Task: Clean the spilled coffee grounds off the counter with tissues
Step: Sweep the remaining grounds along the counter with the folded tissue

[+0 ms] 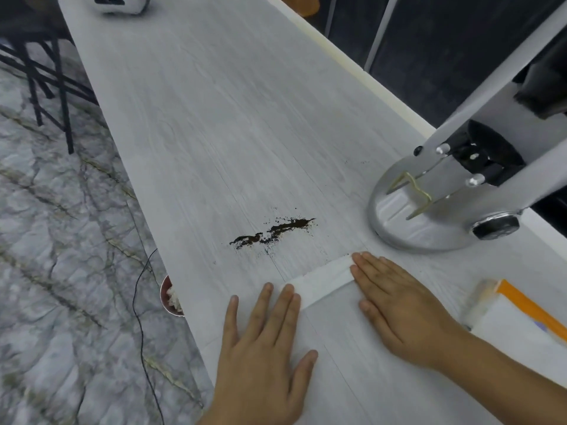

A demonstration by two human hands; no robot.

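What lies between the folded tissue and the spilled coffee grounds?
Only bare counter with a few stray dark specks; the folded tissue lies apart from the coffee grounds, per the head view.

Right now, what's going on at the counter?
A person has both hands flat on a folded white tissue lying on the counter. The left hand meets its left end and the right hand covers its right end. The coffee grounds lie just beyond the tissue, not yet wiped. A tissue pack sits to the right, near a metal machine base.
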